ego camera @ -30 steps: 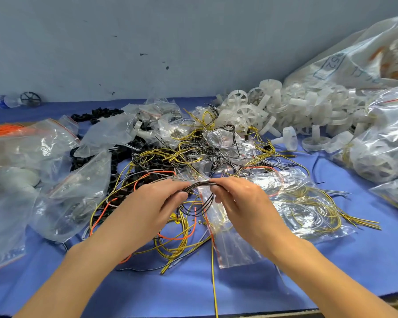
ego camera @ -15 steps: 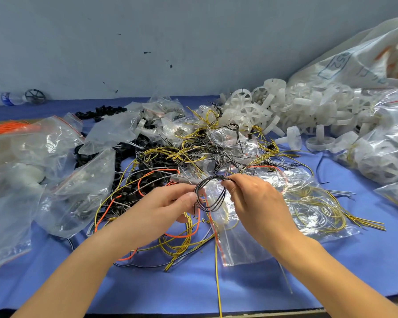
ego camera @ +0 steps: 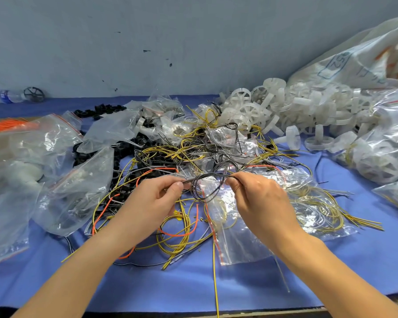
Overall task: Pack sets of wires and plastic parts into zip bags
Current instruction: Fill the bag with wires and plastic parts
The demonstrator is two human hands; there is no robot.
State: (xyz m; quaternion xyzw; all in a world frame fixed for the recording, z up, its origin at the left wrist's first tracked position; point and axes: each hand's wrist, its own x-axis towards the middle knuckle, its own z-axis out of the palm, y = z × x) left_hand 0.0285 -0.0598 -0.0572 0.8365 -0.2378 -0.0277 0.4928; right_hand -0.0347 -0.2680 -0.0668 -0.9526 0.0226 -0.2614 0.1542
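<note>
Between my hands hangs a small coil of black and grey wires [ego camera: 203, 191]. My left hand [ego camera: 156, 200] pinches its left end, and my right hand [ego camera: 260, 200] pinches its right end. Directly beneath the coil lies a clear zip bag with a red seal line [ego camera: 234, 235], flat on the blue cloth. Loose yellow, orange and black wires [ego camera: 182, 228] are tangled under and behind my hands. White plastic wheel parts [ego camera: 285, 111] are heaped at the back right. Black plastic rings [ego camera: 99, 111] lie scattered at the back left.
Filled and empty zip bags [ego camera: 44, 161] crowd the left side. Large bags of white parts [ego camera: 381, 143] fill the right. A bag holding yellow wires [ego camera: 313, 203] lies right of my right hand. A grey wall stands behind the table. Bare blue cloth [ego camera: 170, 285] shows near the front edge.
My hands have drawn slightly apart, stretching the black wire coil sideways. Half a second ago the loop hung rounder, closer to my right hand.
</note>
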